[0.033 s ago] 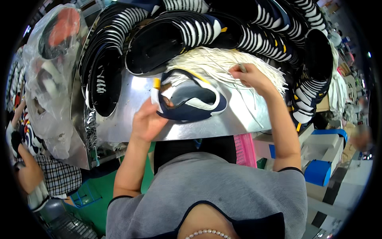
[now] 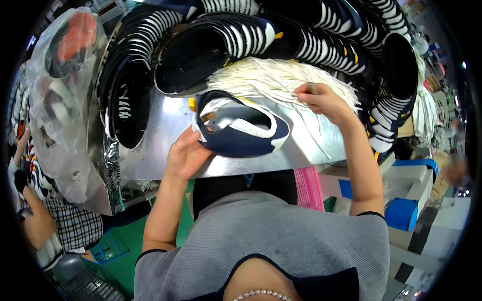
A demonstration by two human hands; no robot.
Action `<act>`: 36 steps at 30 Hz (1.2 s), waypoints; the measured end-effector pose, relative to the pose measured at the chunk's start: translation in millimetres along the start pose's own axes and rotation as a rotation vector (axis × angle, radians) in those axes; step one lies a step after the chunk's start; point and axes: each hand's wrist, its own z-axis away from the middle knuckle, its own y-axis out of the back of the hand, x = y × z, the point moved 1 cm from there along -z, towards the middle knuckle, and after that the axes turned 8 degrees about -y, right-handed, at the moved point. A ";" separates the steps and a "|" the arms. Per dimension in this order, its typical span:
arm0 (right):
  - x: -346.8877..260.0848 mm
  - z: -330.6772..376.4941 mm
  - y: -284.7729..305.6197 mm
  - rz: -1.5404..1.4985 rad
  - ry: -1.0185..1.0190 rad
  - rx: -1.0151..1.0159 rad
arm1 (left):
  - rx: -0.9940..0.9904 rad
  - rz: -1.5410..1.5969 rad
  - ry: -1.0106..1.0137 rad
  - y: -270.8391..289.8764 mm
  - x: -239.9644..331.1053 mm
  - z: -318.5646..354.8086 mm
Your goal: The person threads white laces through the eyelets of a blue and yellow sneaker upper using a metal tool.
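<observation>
My left hand [image 2: 187,154] grips the heel side of a navy shoe upper [image 2: 236,141] with white trim and a yellow heel tab. The upper is held over the metal table, its opening tilted up towards me. My right hand [image 2: 324,103] is closed in a pinch at the right part of a heap of white shoelaces [image 2: 266,75]. A lace strand runs at its fingertips. Something small and greyish shows between the fingers, too small to make out. One loose lace [image 2: 321,143] trails over the table below that hand.
Nested rows of shoe uppers [image 2: 196,57] curve round the back of the metal table [image 2: 155,160]. At the left hangs a clear plastic bag [image 2: 63,120] with shoe parts. A pink basket [image 2: 308,188] sits under the front edge. Another person's arm [image 2: 37,215] shows at far left.
The upper has tipped slightly in my left hand, showing more of its navy side. My right hand has shifted a little to the right.
</observation>
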 end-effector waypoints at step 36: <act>82.3 107.9 -71.1 -0.789 0.344 0.106 | -1.041 -1.451 0.215 -111.7 -93.9 8.4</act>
